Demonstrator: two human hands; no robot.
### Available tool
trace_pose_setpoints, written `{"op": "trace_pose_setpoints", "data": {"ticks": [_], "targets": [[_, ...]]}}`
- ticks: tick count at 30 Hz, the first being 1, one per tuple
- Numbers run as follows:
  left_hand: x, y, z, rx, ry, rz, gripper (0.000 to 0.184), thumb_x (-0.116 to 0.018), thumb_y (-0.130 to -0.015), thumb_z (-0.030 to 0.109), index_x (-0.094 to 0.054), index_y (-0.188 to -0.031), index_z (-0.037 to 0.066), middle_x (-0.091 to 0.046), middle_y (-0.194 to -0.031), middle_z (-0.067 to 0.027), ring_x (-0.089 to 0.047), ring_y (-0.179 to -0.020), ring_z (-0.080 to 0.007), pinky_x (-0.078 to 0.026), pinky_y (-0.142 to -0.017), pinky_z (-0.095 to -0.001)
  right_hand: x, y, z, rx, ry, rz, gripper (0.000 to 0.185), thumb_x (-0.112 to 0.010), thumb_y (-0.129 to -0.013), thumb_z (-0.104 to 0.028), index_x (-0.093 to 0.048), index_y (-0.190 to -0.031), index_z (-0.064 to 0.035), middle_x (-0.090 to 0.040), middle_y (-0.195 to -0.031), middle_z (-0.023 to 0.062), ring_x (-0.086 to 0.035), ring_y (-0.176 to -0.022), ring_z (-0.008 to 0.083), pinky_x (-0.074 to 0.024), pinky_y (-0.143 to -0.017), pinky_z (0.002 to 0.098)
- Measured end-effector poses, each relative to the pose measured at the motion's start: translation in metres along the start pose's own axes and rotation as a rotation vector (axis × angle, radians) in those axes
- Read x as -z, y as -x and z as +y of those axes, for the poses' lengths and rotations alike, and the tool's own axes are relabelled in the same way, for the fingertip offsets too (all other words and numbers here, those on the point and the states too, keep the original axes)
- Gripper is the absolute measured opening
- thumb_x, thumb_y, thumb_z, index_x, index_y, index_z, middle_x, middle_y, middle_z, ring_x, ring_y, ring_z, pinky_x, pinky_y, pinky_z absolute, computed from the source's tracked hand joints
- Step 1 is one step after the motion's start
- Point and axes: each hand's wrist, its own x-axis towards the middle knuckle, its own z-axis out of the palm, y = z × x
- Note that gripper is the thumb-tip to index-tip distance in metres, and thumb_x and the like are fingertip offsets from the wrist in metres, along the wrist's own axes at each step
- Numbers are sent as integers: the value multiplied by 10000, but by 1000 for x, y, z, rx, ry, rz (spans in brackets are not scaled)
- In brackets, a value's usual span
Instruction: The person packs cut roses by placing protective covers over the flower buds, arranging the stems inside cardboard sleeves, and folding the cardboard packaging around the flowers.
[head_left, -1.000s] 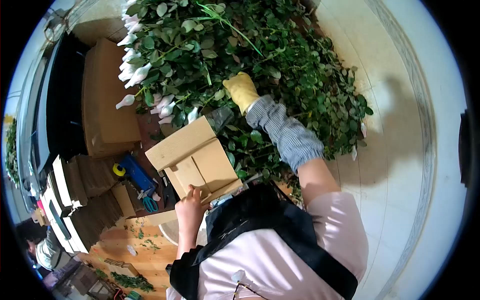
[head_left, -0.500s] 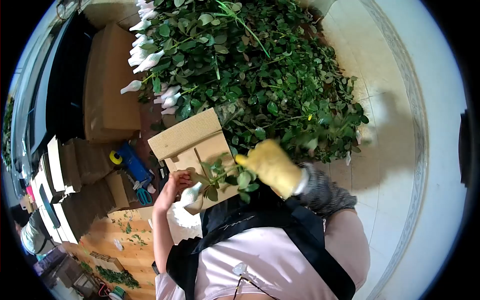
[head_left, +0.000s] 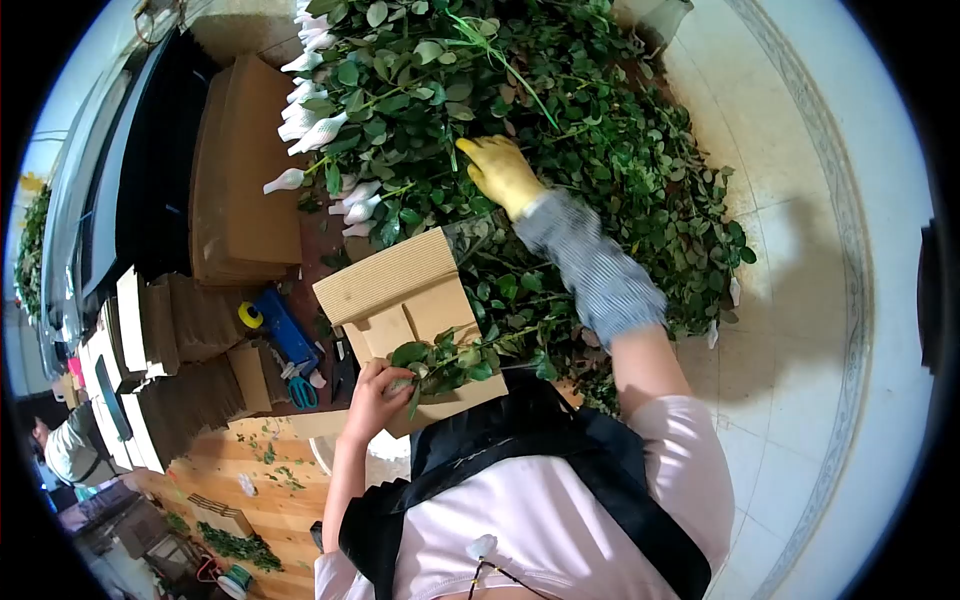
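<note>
My bare left hand (head_left: 374, 402) is closed around the head end of a rose (head_left: 450, 366), whose leafy stem lies to the right across a folded corrugated cardboard sheet (head_left: 388, 272). The bud is mostly hidden by my fingers. My right hand (head_left: 505, 175), in a yellow glove with a grey striped sleeve, is stretched over the pile of roses (head_left: 600, 220). Its fingers are apart and touch or hover just above the leaves; I see nothing held in them. Several buds in white net sleeves (head_left: 318, 134) stick out at the pile's left side.
Left of the cardboard lie a blue tape dispenser (head_left: 288, 328) and teal scissors (head_left: 302, 392). Cardboard stacks (head_left: 185, 400) and a large brown carton (head_left: 245, 170) stand further left. Another person (head_left: 78, 445) is at the far left edge. Tiled floor (head_left: 770, 370) runs along the right.
My right hand has left the rose stem and moved up and forward over the pile. My left hand has closed over the rose's head, and the rose now lies on the cardboard.
</note>
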Motion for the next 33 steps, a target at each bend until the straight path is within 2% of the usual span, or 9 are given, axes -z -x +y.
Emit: {"op": "trace_pose_setpoints", "data": {"ticks": [5,9,11,13,15,16,22,30,33], "targets": [[1,-6,5,-25,-32,1,265,-788,-740,66,-707,-993,75,-580,-965,-116,-567,-966,-317,-469,-861,-397,-67,-32,-9,-224,482,-283,145,-638,-855,-82,-761,-925,-57,-760,-943,74,-725,-891,246,-553,-775,400],[-2,-4,5,9,-4,-3,263,-789,-735,59,-700,-982,70,-566,-939,-119,-562,-937,-320,-466,-831,-403,-27,-10,-31,-156,480,-410,154,-638,-890,-138,-774,-923,-72,-753,-993,153,-731,-930,248,-575,-763,367],[-2,-6,3,-16,-5,11,260,-789,-736,60,-699,-980,68,-564,-934,-119,-560,-936,-322,-465,-831,-403,-13,-2,-16,-556,9,134,183,-645,-916,-183,-753,-876,-41,-734,-908,157,-707,-828,250,-562,-700,390],[-3,-3,3,-24,-3,34,258,-789,-736,61,-698,-977,66,-562,-929,-119,-558,-936,-323,-463,-831,-404,23,12,20,-266,405,435,281,-626,-959,-249,-724,-835,-16,-694,-784,142,-654,-698,254,-527,-620,421],[-1,-4,5,-26,-7,19,256,-789,-736,61,-699,-976,67,-562,-930,-120,-554,-946,-326,-462,-836,-401,75,22,47,-699,-871,859,243,-612,-978,-280,-685,-891,-65,-657,-727,99,-643,-664,224,-513,-601,351],[-2,-4,3,-17,-6,14,257,-788,-738,58,-701,-979,66,-566,-935,-121,-553,-957,-328,-461,-843,-399,106,45,48,-495,-1157,920,289,-618,-977,-353,-691,-990,-74,-663,-766,69,-597,-602,214,-482,-592,300],[-5,-1,-1,11,49,31,258,-796,-733,51,-705,-973,65,-582,-955,-112,-558,-966,-320,-468,-845,-395,234,157,98,-396,-1199,1704,366,-556,-997,-354,-606,-1214,-63,-654,-1070,68,-584,-839,145,-480,-734,260],[-3,-3,-1,7,53,17,268,-790,-737,46,-705,-990,66,-586,-953,-112,-561,-961,-320,-468,-851,-391,222,236,204,-965,278,1081,355,-634,-961,-269,-608,-1260,-78,-663,-1134,88,-611,-968,221,-495,-872,349],[-2,-4,1,1,48,16,274,-787,-738,45,-703,-998,66,-587,-956,-117,-562,-960,-326,-468,-852,-392,118,158,170,-505,-287,905,368,-664,-948,-237,-609,-1277,-84,-667,-1158,95,-622,-1016,250,-501,-924,383]]}}
